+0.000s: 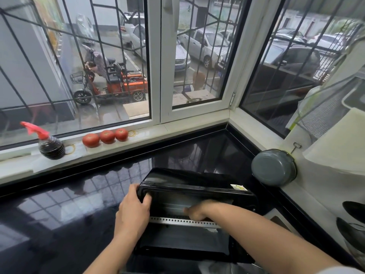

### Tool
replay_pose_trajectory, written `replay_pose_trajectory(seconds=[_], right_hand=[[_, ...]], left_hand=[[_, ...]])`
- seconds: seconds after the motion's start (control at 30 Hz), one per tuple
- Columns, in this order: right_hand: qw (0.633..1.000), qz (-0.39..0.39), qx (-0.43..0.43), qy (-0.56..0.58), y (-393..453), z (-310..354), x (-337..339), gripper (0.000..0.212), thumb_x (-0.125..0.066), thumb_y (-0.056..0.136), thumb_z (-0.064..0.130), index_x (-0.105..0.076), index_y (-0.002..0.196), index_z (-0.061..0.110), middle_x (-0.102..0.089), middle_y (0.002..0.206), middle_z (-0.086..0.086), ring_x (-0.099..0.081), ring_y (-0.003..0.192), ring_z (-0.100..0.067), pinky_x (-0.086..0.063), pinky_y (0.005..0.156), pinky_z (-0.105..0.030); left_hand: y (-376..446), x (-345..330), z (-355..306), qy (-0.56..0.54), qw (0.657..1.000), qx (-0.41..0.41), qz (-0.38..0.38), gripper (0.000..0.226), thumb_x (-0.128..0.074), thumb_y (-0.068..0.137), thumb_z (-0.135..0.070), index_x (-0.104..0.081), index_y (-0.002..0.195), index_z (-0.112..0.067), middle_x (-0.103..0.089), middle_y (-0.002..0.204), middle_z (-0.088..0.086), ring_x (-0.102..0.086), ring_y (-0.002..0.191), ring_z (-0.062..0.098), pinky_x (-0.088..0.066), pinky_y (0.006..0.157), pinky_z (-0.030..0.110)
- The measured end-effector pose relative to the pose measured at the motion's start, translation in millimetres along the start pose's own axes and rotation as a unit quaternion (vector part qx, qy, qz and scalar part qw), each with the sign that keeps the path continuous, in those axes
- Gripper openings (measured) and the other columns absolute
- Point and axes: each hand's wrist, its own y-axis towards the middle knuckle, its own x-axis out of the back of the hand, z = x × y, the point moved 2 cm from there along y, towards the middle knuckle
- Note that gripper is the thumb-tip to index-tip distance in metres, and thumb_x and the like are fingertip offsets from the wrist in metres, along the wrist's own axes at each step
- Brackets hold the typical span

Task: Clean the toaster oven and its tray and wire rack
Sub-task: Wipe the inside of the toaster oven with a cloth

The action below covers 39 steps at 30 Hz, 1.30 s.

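A black toaster oven [195, 186] sits on the dark glossy table [79, 204] at lower centre of the frame, its door [181, 246] dropped open toward the person. The left hand [134, 208] grips the oven's upper left front corner, fingers curled over the edge. The right hand [194, 211] reaches inside the cavity above a perforated metal strip [183, 221]; its fingers look curled, but motion blur hides whether they hold anything, so I cannot tell its grip. On the windowsill at left stand a dark bottle with a red spray head [50, 144] and three tomatoes [107, 136] in a row. A grey pot lid [273, 167] hangs at right, beside the oven.
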Motion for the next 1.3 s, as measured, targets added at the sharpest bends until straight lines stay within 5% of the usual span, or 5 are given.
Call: replay_pose_trajectory(seconds=[0.27, 0.6, 0.93, 1.1, 1.3], right_hand=[[0.994, -0.057, -0.079, 0.044, 12, -8, 9, 0.041, -0.035, 0.099, 0.022, -0.058, 0.129, 0.005, -0.056, 0.141, -0.015, -0.06, 0.119, -0.03, -0.048, 0.089, -0.033], [0.996, -0.042, -0.08, -0.007, 0, -13, 23, 0.029, -0.047, 0.096, 0.013, -0.064, 0.115, -0.001, -0.061, 0.088, -0.012, -0.054, 0.058, -0.021, -0.041, 0.042, -0.025], [0.957, -0.043, -0.028, 0.285, 18, -4, 18, 0.04, -0.042, 0.098, 0.039, -0.047, 0.135, 0.023, -0.05, 0.116, -0.007, -0.047, 0.071, -0.016, -0.051, 0.082, -0.034], [0.919, -0.032, 0.074, 0.385, 19, 38, 26, 0.012, -0.046, 0.083, 0.014, -0.052, 0.091, 0.021, -0.049, 0.091, 0.008, -0.036, 0.06, -0.009, -0.031, 0.048, -0.018], [0.855, -0.056, 0.078, 0.509, 45, 70, 23, 0.037, -0.045, 0.084, -0.002, -0.065, 0.113, 0.01, -0.056, 0.102, -0.005, -0.052, 0.088, -0.019, -0.042, 0.068, -0.026]], left_hand=[[3, -1, -6, 0.006, 1.0, 0.021, 0.012, 0.022, -0.049, 0.101, -0.043, -0.044, 0.123, -0.04, -0.061, 0.1, -0.005, -0.055, 0.089, 0.026, -0.041, 0.077, 0.041], [9, -1, -9, 0.02, 0.999, 0.03, 0.005, 0.032, -0.05, 0.102, -0.043, -0.044, 0.131, -0.031, -0.057, 0.098, -0.003, -0.052, 0.087, 0.027, -0.04, 0.076, 0.042], [8, -1, -8, 0.015, 1.0, 0.019, 0.003, 0.019, -0.05, 0.102, -0.043, -0.043, 0.119, -0.037, -0.061, 0.095, -0.003, -0.056, 0.086, 0.028, -0.043, 0.074, 0.042], [7, -1, -10, 0.015, 1.0, 0.019, 0.001, 0.013, -0.05, 0.102, -0.041, -0.039, 0.108, -0.04, -0.059, 0.091, -0.005, -0.055, 0.083, 0.028, -0.041, 0.074, 0.041], [-1, 0, -7, 0.007, 1.0, 0.017, -0.009, 0.018, -0.051, 0.1, -0.041, -0.035, 0.101, -0.048, -0.053, 0.082, -0.015, -0.05, 0.074, 0.02, -0.039, 0.072, 0.04]])
